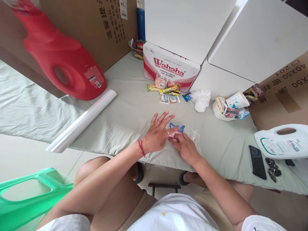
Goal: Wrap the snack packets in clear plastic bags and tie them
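My left hand (156,136), with a red string bracelet at the wrist, has its fingers spread over the cloth. Its thumb and index finger reach across a small blue-and-pink snack packet (177,127). From the other side my right hand (187,150) closes its fingers at the packet's pink end, partly hiding it. A thin clear plastic bag (196,138) lies crumpled under and beside the packet and my right hand.
Snack packets (169,89) lie before the Wahaha carton (168,65). To their right are a crumpled clear bag (201,99) and a bowl (218,112) of snacks with a paper cup (237,100). A film roll (83,122), red jug (64,57), white bottle (284,141), phone (257,162) and keys (273,168) flank the area.
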The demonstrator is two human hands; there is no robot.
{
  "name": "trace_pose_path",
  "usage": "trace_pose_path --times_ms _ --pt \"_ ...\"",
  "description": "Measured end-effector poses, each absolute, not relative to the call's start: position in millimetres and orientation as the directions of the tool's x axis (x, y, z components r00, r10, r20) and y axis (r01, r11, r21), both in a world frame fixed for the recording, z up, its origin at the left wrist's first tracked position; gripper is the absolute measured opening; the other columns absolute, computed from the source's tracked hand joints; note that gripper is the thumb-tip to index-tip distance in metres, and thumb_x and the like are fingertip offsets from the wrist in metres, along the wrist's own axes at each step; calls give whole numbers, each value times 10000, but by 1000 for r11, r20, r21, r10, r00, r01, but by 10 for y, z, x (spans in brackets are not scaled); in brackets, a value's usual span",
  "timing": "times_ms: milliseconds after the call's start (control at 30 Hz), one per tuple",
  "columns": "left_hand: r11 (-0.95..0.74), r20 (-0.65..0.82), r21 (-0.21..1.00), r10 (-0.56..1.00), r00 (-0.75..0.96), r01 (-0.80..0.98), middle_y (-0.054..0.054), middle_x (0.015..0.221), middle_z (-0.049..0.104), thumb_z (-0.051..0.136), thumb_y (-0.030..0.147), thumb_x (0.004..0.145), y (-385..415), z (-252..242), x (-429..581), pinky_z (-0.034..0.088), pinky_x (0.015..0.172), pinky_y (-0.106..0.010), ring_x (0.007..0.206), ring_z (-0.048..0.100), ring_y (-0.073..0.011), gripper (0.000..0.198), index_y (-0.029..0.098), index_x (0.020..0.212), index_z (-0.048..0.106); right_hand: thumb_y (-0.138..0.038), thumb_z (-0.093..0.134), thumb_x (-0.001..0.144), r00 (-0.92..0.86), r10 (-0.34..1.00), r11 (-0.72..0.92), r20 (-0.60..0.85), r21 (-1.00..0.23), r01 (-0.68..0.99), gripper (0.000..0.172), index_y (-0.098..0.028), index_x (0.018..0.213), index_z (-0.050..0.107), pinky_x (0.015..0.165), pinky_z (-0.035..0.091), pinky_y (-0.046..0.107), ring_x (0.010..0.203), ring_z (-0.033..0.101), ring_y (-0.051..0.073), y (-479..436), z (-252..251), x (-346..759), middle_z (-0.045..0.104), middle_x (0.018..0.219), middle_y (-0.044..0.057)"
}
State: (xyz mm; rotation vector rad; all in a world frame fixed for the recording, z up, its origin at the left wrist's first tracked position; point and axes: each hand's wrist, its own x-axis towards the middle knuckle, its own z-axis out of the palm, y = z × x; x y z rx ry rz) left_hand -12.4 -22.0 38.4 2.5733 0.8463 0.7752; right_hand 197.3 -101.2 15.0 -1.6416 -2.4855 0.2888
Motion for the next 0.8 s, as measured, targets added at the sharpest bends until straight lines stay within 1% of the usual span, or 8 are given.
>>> trace_pose_path --times_ms 100,167,233,333,433,533,667,800 --pt "-813 344 367 570 747 452 -52 1698 324 598 -24 701 -316 346 -250 51 1245 -725 1608 113 -391 815 379 1409 620 -247 444 1075 -392 919 390 45 -246 887 412 -376 1429 609 873 499 387 1062 531 251 -977 112 2035 605 1200 88" --pt "-849 329 324 514 792 417 -42 1693 344 592 -34 692 -386 338 -346 33 1260 -706 1607 145 -377 799 367 1380 651 -226 451 1068 -393 917 397 69 -247 884 422 -383 1425 614 867 498 368 1065 522 242 -953 74 2084 593 1212 80" --pt "-874 304 301 467 831 381 -52 1664 401 609 12 727 -470 333 -418 29 1280 -673 1592 213 -364 649 318 1290 715 -207 452 1061 -402 912 409 80 -238 881 444 -398 1430 608 853 496 355 1067 511 240 -933 42 2122 584 1218 70" --pt "-878 237 289 452 860 382 -126 1525 563 647 227 873 -629 311 -462 81 1297 -631 1533 348 -358 304 225 1153 765 -153 433 1041 -415 908 418 63 -218 882 503 -403 1448 593 822 491 337 1047 501 236 -907 24 2157 580 1201 64" --pt "-784 170 279 609 775 554 -174 1271 695 578 426 975 -777 281 -463 122 1233 -727 1357 526 -387 340 191 1157 745 -113 441 1014 -424 905 422 42 -223 879 537 -390 1449 593 823 487 325 1029 497 225 -887 32 2179 576 1187 60" --pt "-606 102 266 791 603 750 -171 1079 711 499 481 1008 -829 293 -469 210 1107 -811 1084 630 -386 393 187 1128 729 -118 435 1017 -435 899 433 47 -241 869 547 -399 1469 562 856 487 335 1071 499 229 -872 43 2195 564 1183 56" --pt "-506 10 290 850 526 812 -168 976 665 437 517 1018 -732 325 -455 474 927 -593 955 633 -354 448 158 965 699 -194 421 1051 -439 897 436 44 -244 866 518 -388 1526 485 873 493 365 1155 496 260 -849 69 2184 554 1210 82" --pt "-454 118 413 886 448 790 -195 1199 614 536 472 975 -568 177 -331 510 870 -472 1113 595 -357 417 147 1228 600 -243 429 1057 -438 899 428 13 -237 872 507 -383 1543 460 872 504 381 1117 518 261 -819 136 2143 567 1188 90"
